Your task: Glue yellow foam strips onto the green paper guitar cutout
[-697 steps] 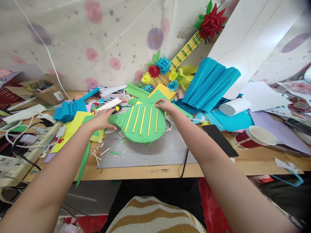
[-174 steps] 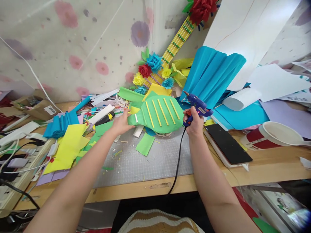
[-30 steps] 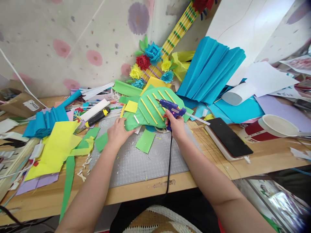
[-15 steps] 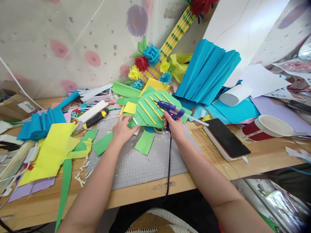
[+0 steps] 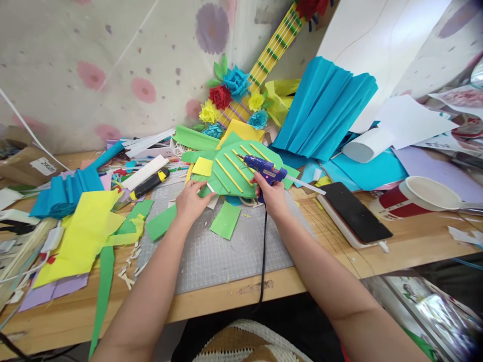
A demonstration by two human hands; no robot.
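My right hand (image 5: 269, 193) is wrapped round the handle of a blue glue gun (image 5: 260, 166). A white glue stick (image 5: 305, 184) juts out from its back end, and the nozzle points left over a green paper shape (image 5: 230, 171) with several yellow strips across it. At the lower left edge of this shape, my left hand (image 5: 193, 201) pinches a short white strip (image 5: 210, 187) between thumb and forefinger. Beside the left fingers lies a small yellow paper square (image 5: 202, 166). A green paper piece (image 5: 225, 220) rests on the grey cutting mat (image 5: 234, 261) below.
A yellow-black utility knife (image 5: 149, 184) and yellow crepe paper (image 5: 75, 241) are on the left. Behind stands a yellow paper guitar (image 5: 269, 55) with paper flowers. To the right are pleated blue paper (image 5: 324, 110), a phone (image 5: 352, 211) and a paper cup (image 5: 411, 198). The gun's cord (image 5: 263, 261) hangs over the table edge.
The view has shifted very slightly. Both hands stay almost where they were, with the glue gun held over the green shape.
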